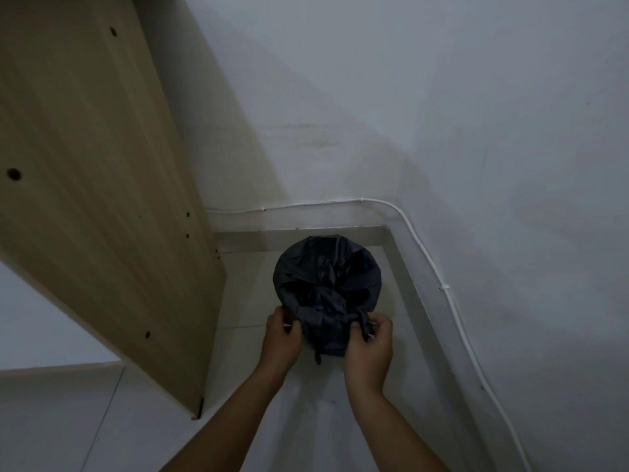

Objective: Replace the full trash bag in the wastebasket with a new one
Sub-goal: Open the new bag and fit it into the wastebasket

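A tall wooden panel (95, 185), pale and straight-grained with small drilled holes, leans in from the left. Beside it the left hand (280, 338) pinches the crinkled black trash bag (326, 287) at the near rim of the round wastebasket (287, 267), which stands on the tiled floor (102, 420) in the corner. The right hand (369, 349) grips a bunched fold of the same thin plastic. A white cable (452, 301) runs clipped along the matte white wall (442, 114).
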